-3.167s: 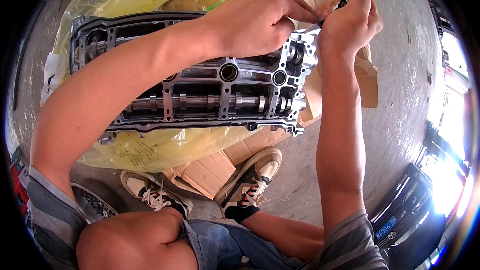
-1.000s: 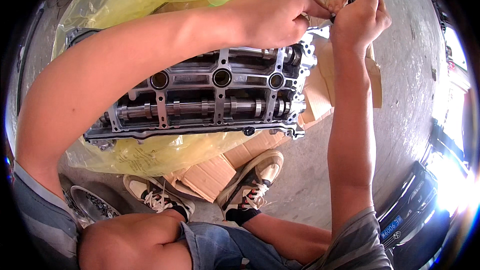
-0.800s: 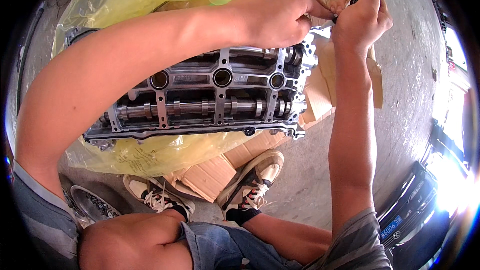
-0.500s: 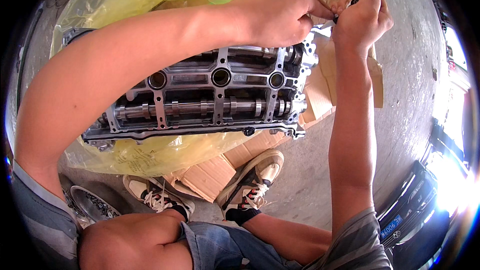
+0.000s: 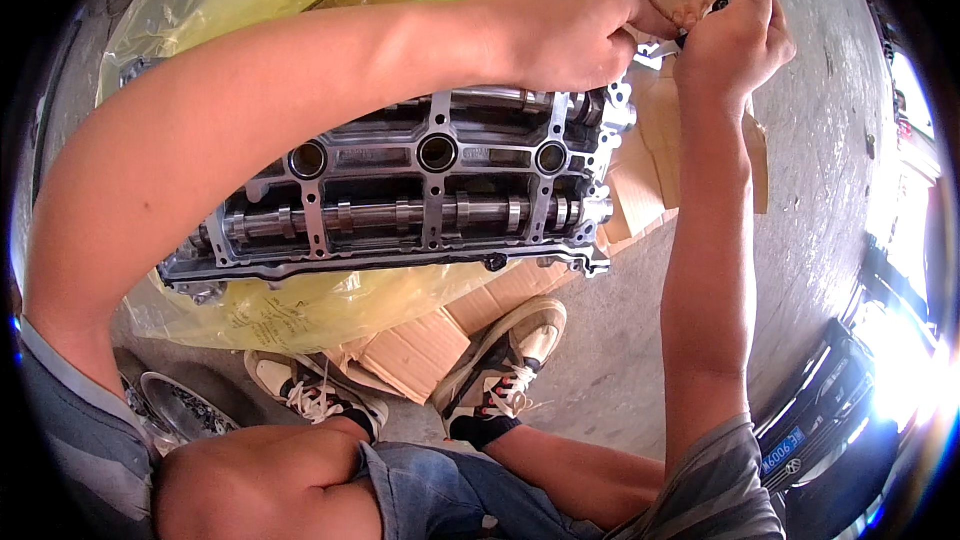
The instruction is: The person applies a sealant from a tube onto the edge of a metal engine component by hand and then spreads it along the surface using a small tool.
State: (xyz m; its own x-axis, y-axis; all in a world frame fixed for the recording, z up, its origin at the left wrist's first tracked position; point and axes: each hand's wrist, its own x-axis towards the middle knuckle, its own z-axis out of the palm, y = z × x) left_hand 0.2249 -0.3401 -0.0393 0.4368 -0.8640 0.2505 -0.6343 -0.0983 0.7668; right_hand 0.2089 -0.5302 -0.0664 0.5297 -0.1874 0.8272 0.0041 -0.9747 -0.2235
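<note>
An aluminium cylinder head cover with two steel camshafts (image 5: 437, 216) lies across the middle, partly under my left forearm. My left hand (image 5: 570, 20) reaches over its far right corner, fingers bent, its index fingertip against a small dark part at my right hand. Closed with its fingers curled inward, my right hand (image 5: 735, 35) grips something small; a black-and-white bit (image 5: 719, 4) shows between the fingers. A shiny silvery piece (image 5: 655, 52) sticks out between the two hands. My fingers hide most of what they hold, so its kind is unclear.
Yellow plastic sheeting (image 5: 300, 315) and cardboard (image 5: 415, 355) lie beneath the cover. My shoes (image 5: 510, 365) stand close to its near edge. A metal bowl of small parts (image 5: 185, 405) sits at lower left. A dark car (image 5: 815, 420) is at lower right on the concrete floor.
Both hands have shifted slightly to the right, with the small part between them. The cover appears slightly further left in the picture. Both hands keep the same grip.
</note>
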